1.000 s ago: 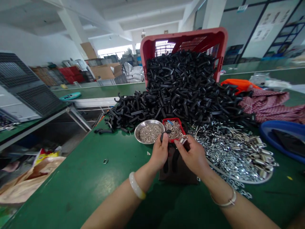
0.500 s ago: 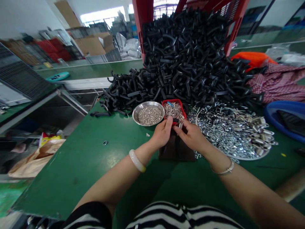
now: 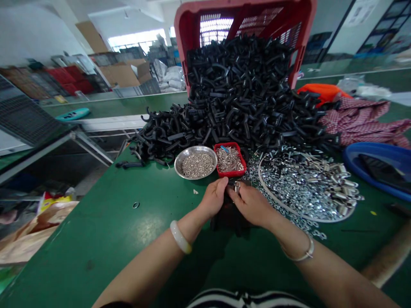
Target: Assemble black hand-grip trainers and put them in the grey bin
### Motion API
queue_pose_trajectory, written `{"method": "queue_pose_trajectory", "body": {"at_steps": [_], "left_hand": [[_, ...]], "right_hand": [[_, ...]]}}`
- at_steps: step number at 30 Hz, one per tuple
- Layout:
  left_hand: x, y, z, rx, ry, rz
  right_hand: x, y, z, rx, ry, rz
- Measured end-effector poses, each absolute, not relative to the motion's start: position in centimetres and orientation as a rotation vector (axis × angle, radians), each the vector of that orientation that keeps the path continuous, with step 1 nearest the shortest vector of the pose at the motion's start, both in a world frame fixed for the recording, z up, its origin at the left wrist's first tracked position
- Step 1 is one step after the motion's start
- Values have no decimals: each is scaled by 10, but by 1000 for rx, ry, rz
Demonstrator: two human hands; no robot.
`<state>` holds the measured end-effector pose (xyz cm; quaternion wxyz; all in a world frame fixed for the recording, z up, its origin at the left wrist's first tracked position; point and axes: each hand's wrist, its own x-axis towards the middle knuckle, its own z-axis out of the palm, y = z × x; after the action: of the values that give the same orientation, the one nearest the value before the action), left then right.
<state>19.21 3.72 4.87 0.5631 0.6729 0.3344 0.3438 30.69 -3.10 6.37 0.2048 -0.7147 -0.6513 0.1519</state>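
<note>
Coiled spring [image 3: 236, 187] is pinched between the fingers of the right hand [image 3: 253, 204], above the counter [image 3: 105, 239] and near the red tray [image 3: 231, 173]. Beside it, a black part [image 3: 230, 183], mostly hidden, is gripped by the left hand [image 3: 214, 197].

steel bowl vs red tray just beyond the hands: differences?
Shape: the steel bowl is round; the red tray is squarish with rounded corners.
Colour: the bowl is silvery, the tray red.
Contents: the bowl's pieces look finer; the tray's look longer, with a blue item among them.
Shared: both are open-topped and hold many small metal pieces.
</note>
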Motion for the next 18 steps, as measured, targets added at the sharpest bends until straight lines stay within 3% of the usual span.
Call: {"method": "queue_pose_trajectory", "body": {"at_steps": [13, 18], "left_hand": [[196, 25, 50, 1750, 937, 831], [200, 52, 36, 1930, 1006, 620]], "right_hand": [[316, -30, 82, -1895, -2092, 486], [319, -14, 46, -1689, -1626, 1010]]}}
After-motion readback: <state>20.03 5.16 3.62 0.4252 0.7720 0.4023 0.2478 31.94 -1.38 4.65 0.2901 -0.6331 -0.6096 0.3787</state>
